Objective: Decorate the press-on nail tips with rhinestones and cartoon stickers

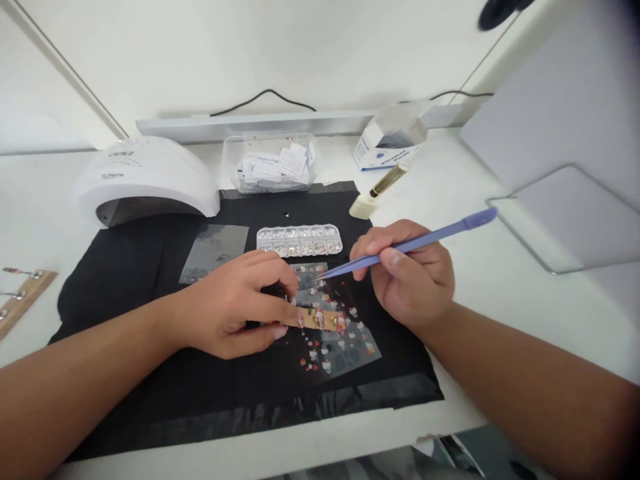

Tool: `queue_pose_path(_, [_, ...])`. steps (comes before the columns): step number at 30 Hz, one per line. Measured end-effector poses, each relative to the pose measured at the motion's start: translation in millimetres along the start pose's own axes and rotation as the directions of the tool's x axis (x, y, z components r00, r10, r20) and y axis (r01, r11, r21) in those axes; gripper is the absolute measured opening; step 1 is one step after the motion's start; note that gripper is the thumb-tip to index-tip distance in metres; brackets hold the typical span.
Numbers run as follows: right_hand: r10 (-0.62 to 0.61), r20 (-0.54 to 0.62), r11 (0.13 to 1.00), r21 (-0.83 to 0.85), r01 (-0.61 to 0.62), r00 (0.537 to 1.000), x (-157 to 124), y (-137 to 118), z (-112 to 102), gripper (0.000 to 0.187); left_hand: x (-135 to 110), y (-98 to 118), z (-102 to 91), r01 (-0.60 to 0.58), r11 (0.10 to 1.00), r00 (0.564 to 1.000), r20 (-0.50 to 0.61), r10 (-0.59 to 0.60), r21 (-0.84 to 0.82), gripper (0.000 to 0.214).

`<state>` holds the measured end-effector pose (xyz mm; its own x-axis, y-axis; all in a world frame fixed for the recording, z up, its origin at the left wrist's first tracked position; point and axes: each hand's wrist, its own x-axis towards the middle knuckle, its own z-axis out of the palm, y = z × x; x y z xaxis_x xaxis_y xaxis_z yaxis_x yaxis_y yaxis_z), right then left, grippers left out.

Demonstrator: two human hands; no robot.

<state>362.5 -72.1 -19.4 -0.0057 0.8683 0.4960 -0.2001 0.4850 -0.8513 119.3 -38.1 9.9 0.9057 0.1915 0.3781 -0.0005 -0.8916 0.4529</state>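
My left hand [245,303] is closed on the left end of a narrow wooden strip [327,320] that carries several small decorated nail tips. Between the thumb and fingers of my right hand [413,273] are purple tweezers [410,243], their fine points angled down to the left just above a sticker sheet. That clear sticker sheet [350,353], printed with small white and red figures, lies beneath the strip and is partly covered by it. Behind my left hand sits a clear compartment case [300,241] of tiny rhinestones. Another clear sheet [215,247] lies left of the case.
A black mat [225,400] covers the middle of the white table. Along the back stand a white nail lamp [150,173], a plastic tub [273,167] of packets, an alcohol pad box [390,143] and a gold-capped bottle [377,193]. At far left is a wooden stand [25,300].
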Motion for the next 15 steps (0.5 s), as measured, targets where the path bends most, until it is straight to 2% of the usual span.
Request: queue_pose_path(15, [0.051, -0.022, 0.999, 0.002, -0.051, 0.998, -1.4, -3.1, 0.7, 0.008, 1.4, -1.4, 0.6, 0.002, 1.000, 0.999, 0.050, -0.002, -0.001, 0.026])
